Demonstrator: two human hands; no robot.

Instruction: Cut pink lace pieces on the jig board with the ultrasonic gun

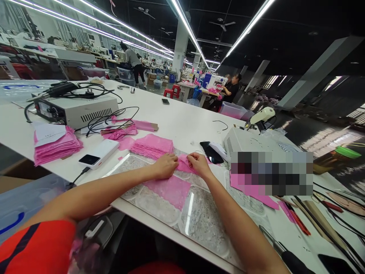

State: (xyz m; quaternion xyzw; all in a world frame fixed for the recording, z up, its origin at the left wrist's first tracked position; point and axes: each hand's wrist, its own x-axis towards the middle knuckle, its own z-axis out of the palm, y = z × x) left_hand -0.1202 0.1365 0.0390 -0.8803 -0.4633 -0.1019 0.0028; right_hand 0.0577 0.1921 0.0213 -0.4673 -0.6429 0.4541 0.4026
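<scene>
Between my two hands lies a small pink fabric piece (184, 164). My right hand (199, 164) pinches its right edge between thumb and fingers. On its left side my left hand (165, 166) is closed, knuckles up, with its fingertips at the fabric; they are partly hidden. A larger pink fabric panel (172, 189) with a wavy lower edge lies flat just below my left hand. Both pieces rest on a stone-patterned clear mat (205, 213). Right behind my left hand stands a neat stack of pink fabric pieces (153, 145).
At left are a grey control box (76, 108) with cables, another pink stack (57, 144) under paper, and a white power bank (99, 153). At right stand a beige machine (242, 142), pink sheets (251, 192) and hand tools (298, 220). Other people work farther back.
</scene>
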